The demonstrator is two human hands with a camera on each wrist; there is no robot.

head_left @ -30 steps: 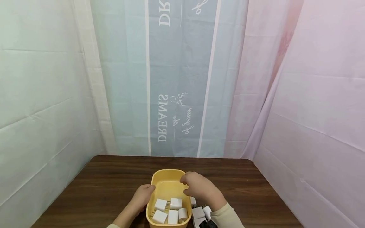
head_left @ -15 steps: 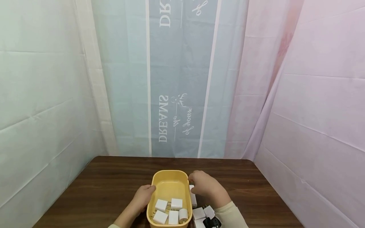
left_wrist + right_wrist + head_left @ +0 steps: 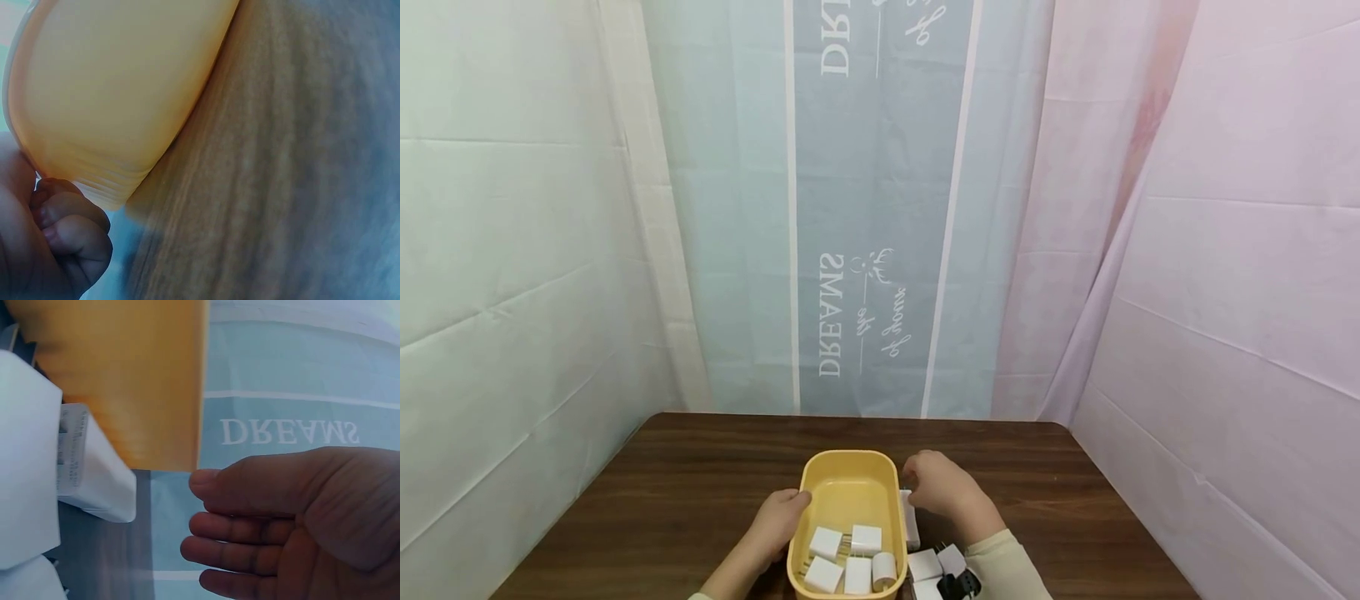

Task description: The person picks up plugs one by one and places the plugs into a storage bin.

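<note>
A yellow plastic bin point(image 3: 850, 498) stands near the front of the table, with several white plug chargers point(image 3: 823, 575) lying in its near half. My left hand point(image 3: 777, 523) grips the bin's left rim, thumb over the edge; in the left wrist view its fingers point(image 3: 81, 228) are curled against the wall. My right hand point(image 3: 946, 490) is just outside the bin's right side, above a white charger point(image 3: 910, 527) beside the wall. In the right wrist view this hand point(image 3: 275, 525) has gently bent fingers, holds nothing, and appears apart from the nearest charger point(image 3: 103, 469).
More white chargers point(image 3: 923, 565) and a black plug adapter point(image 3: 958, 585) cluster right of the bin, by my right sleeve point(image 3: 1007, 567). The dark wooden table point(image 3: 722, 458) ends at a hanging printed cloth point(image 3: 865, 208). Pale cloth walls flank both sides.
My right hand has moved right, from over the bin's right rim to outside it, uncovering more of the charger there. My left hand keeps its grip on the rim.
</note>
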